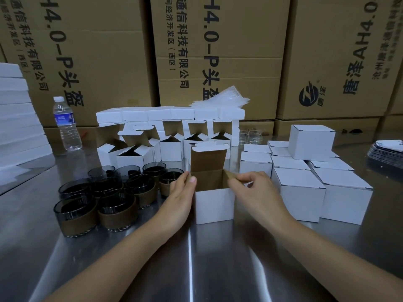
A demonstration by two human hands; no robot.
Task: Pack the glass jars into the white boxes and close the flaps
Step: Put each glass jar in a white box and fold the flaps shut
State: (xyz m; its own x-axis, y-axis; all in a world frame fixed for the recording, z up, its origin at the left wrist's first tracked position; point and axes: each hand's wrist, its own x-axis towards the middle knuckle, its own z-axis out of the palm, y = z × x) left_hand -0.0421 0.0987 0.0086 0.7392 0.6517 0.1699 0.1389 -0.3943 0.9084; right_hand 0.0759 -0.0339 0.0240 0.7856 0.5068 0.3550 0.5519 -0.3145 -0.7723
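White box (pixel 214 203) sits mid-bench (pixel 196 258), mouth up, lid flap (pixel 208 158) standing at the far edge. Right grip (pixel 255 188) pinches the right flap (pixel 231 174) between thumb and fingers. Left grip (pixel 182 192) lies against the left wall, thumb over the rim; pinching or just bracing, can't tell. Glass jars (pixel 109 192) stand upright, axes vertical, just left of the box, so the left grip is nearer.

The worktop (pixel 196 258) is brushed metal, glossy with streaked reflections. The open box (pixel 214 203) is matt white card (raw brown inside). At nine o'clock, smoked glass jars (pixel 76 212) wear matt brown bands; the bottle (pixel 66 125) is clear plastic.
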